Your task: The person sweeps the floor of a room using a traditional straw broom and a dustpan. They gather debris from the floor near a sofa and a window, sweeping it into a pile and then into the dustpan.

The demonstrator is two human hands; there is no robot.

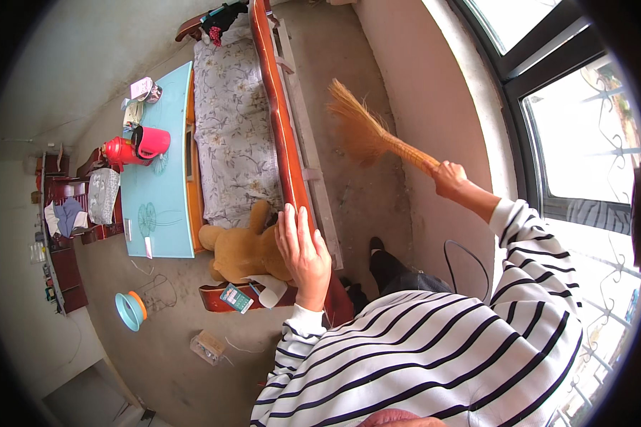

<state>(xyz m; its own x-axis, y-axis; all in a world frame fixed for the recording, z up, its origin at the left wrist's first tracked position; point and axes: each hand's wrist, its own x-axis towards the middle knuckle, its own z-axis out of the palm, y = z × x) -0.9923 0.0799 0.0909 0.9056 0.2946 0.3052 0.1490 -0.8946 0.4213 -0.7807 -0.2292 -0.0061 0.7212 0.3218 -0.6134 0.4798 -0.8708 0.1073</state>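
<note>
My right hand (451, 179) grips the handle of a straw broom (376, 131), its bristles fanned out over the bare floor between the sofa and the wall. My left hand (304, 253) lies flat with its fingers stretched out on the red wooden backrest rail (287, 155) of a long sofa. Floral fabric (232, 123) covers the sofa's seat. Beside my left hand, a brown plush toy (245, 251) lies on the seat, partly hidden by the hand and rail. A smartphone (236, 298) with a lit screen rests on the sofa's armrest (211, 299).
A glass-topped table (163, 208) holds a red thermos (122, 151) and a pink jug (154, 143). A blue basin (129, 311) and a small cardboard box (208, 346) are on the floor. A pink wall (427, 85) and a barred window (582, 144) border my right side.
</note>
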